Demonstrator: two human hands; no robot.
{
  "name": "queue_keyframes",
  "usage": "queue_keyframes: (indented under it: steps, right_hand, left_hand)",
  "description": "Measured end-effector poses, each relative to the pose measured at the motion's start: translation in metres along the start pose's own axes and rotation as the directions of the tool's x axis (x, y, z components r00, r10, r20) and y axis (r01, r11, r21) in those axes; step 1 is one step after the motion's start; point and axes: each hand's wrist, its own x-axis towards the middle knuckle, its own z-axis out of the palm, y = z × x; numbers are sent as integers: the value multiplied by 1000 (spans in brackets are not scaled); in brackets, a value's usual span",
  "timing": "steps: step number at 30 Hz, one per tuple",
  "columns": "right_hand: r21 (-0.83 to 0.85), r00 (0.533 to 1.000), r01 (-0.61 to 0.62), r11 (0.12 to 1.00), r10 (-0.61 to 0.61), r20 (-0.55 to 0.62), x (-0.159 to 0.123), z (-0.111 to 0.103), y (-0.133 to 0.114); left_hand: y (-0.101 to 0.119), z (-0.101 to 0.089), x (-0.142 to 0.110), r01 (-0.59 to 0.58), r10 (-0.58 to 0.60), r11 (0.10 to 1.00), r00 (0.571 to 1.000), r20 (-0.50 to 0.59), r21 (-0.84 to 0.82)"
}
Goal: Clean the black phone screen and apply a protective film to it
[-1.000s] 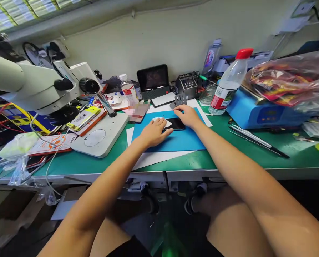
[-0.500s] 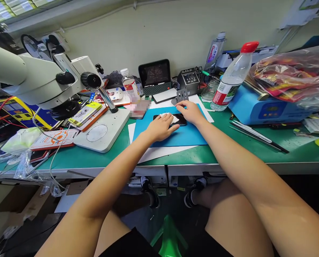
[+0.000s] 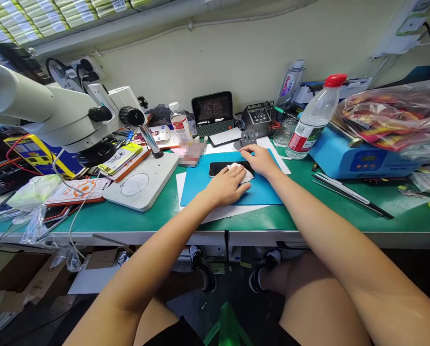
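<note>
A black smartphone lies flat on a blue mat, its dark screen up. My left hand is stretched flat over a crumpled white tissue, pressing it against the right half of the phone. Its fingers are extended and the thumb stands apart. At the phone's right end, my right hand has bent fingers around the edge; the fingertips and thumb are partly hidden. Just behind that hand lies a grey slotted piece.
A microscope with a white base stands left. Behind the mat are a small screen with keyboard and a black control box. To the right are a red-capped bottle, tweezers and a blue machine.
My left hand and the tissue have slid right along the phone, uncovering its left part. My right hand stays at the right end. The camera view has tilted up slightly.
</note>
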Motion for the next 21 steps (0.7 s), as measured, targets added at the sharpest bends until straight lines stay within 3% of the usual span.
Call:
queue_keyframes:
  steps: [5,14,21]
  right_hand:
    - [4,1000,-9,1000,9,4,-1,0,0]
    - [28,1000,-27,999,28,-12,0,-3,0]
    - [55,998,-48,997,50,-26,-1,-3,0]
  left_hand:
    - [-22,-8,-5,121,-121,993,993,9,16]
    - [12,0,12,30,-29,999,998,-51,18]
    - [-28,-9,-5,199,-199,980,980,-5,13]
